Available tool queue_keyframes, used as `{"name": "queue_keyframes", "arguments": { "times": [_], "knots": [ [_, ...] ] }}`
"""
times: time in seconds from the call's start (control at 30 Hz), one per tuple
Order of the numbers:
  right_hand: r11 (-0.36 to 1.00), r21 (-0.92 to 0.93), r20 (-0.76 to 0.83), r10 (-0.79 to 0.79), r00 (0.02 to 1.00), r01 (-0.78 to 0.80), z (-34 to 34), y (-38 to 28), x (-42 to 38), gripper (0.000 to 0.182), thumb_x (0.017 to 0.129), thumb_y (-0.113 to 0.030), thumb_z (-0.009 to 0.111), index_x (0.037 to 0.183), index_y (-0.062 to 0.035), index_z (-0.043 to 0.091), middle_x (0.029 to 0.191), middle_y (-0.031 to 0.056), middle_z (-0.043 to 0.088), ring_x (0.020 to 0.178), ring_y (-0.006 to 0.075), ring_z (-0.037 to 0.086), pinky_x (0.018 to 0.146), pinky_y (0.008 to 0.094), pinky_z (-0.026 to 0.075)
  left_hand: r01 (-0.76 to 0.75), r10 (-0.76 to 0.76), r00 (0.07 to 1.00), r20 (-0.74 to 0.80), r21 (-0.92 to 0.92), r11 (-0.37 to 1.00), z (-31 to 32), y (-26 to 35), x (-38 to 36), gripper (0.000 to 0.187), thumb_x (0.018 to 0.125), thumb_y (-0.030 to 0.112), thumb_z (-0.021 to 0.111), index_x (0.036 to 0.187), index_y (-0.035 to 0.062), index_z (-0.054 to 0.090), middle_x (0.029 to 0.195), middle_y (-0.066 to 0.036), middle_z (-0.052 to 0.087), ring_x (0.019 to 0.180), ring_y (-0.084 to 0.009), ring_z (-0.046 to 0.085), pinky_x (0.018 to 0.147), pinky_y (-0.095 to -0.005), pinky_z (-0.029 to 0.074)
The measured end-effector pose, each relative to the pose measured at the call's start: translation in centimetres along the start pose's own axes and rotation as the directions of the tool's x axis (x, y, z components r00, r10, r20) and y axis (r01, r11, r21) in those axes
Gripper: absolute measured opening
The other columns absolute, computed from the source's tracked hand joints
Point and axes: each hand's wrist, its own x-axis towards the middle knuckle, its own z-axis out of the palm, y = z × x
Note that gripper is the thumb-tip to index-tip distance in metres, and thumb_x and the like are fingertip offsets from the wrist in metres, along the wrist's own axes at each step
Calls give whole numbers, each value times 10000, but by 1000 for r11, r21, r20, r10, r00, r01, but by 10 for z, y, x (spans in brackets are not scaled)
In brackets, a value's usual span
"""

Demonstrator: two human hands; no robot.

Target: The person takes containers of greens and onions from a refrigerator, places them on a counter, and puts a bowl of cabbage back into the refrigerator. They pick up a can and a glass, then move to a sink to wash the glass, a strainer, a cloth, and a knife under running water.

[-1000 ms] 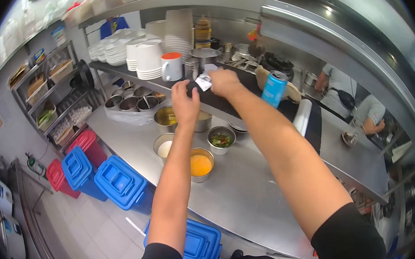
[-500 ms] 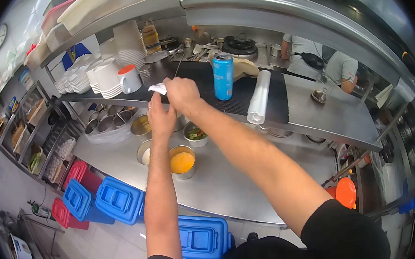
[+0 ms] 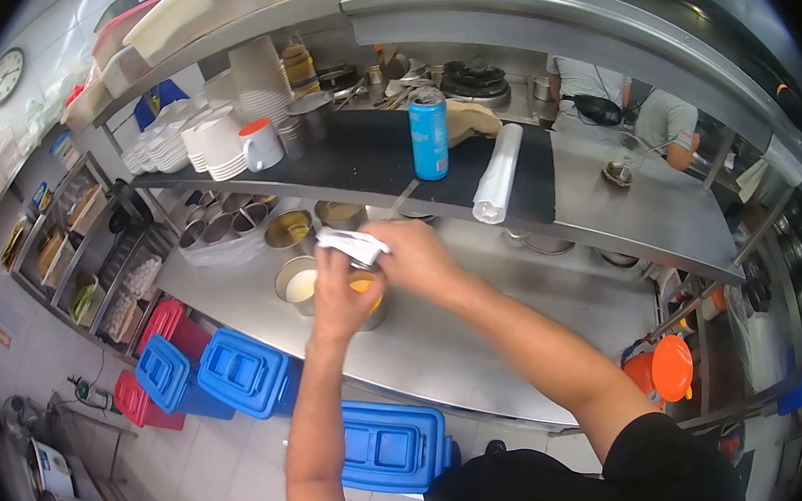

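Observation:
Between both hands is a piece of white paper or cloth, over the lower steel counter. My left hand has its fingers closed on the near left part of it. My right hand grips its right side, with a thin pale stick-like thing rising just above. Below and partly behind my left hand is a steel pot of yellow-orange liquid. A pot with white contents stands just left of my left hand.
On the raised shelf stand a blue can, a white plastic roll, an orange-rimmed mug and stacked bowls. Blue lidded bins line the floor. Two people are beyond the shelf.
Both hands have come down and nearer from the shelf edge, bringing the white piece over the pots. More of it shows now. The view has shifted slightly.

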Motion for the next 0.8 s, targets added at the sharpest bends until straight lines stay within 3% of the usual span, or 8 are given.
{"name": "queue_keyframes", "arguments": {
  "times": [0.17, 0.33, 0.37, 0.47, 0.53, 0.57, 0.67, 0.8],
  "knots": [
    [999, -53, 117, 16, 993, -10, -24, -7, -68, 264, 751, -28, 648, 1001, -94, 700, 883, 191, 703, 849, 405, 683, 766, 490, 537, 146, -164, 954, 253, 87, 985, -20, 43, -49, 475, 712, 157, 848, 1097, 37, 596, 1132, -175, 547, 991, -371, 636, 807, -420, 557],
    [952, -176, -39, 248, 968, -251, -51, 21, -128, 346, 744, 35, 605, 1053, -72, 719, 971, 219, 710, 885, 401, 696, 797, 447, 553, 294, -307, 843, 442, 99, 951, -70, 62, -90, 408, 705, 164, 858, 1002, 44, 605, 1062, -125, 559, 953, -326, 645, 797, -396, 552],
    [926, -216, -82, 300, 951, -310, -61, 31, -138, 336, 748, 32, 604, 1045, -71, 719, 965, 217, 712, 883, 402, 696, 797, 449, 553, 291, -306, 864, 399, 99, 952, -81, 50, -89, 395, 716, 161, 852, 1004, 43, 609, 1053, -122, 558, 944, -310, 641, 796, -386, 549],
    [846, -364, 106, 453, 885, -389, -82, 43, -178, 306, 766, -8, 611, 1040, -89, 721, 936, 202, 715, 872, 408, 696, 789, 453, 555, 323, -326, 910, 257, 54, 945, -91, 27, -88, 363, 747, 149, 835, 1020, 40, 621, 1032, -113, 553, 921, -269, 625, 792, -361, 539],
    [846, -353, 213, 489, 846, -400, -71, 52, -211, 300, 780, -61, 628, 1065, -117, 707, 916, 197, 716, 867, 408, 695, 793, 478, 551, 372, -364, 922, 129, -36, 928, -82, 12, -61, 352, 768, 137, 820, 1048, 38, 629, 1028, -108, 550, 911, -249, 611, 785, -350, 530],
    [847, -348, 263, 501, 825, -403, -67, 54, -223, 300, 787, -87, 637, 1077, -131, 700, 906, 194, 717, 865, 408, 694, 795, 490, 549, 317, -315, 947, 65, -28, 948, -73, 3, -42, 342, 773, 124, 813, 1055, 30, 643, 1023, -112, 549, 906, -258, 611, 802, -352, 519],
    [879, -299, 375, 467, 801, -372, -58, 38, -236, 314, 797, -96, 622, 1097, -144, 700, 934, 184, 721, 880, 397, 695, 804, 486, 548, 150, -133, 976, -171, 90, 985, -29, -38, 31, 344, 793, 135, 809, 1081, 26, 656, 1019, -118, 551, 926, -270, 612, 831, -367, 511],
    [930, -198, 414, 365, 834, -309, -55, 31, -251, 354, 791, -82, 600, 1123, -150, 700, 975, 169, 725, 902, 384, 693, 806, 476, 546, 156, -97, 960, -263, 211, 965, 25, -100, 132, 392, 787, 230, 828, 1072, 61, 616, 1068, -150, 548, 956, -355, 610, 818, -446, 533]
  ]
}}
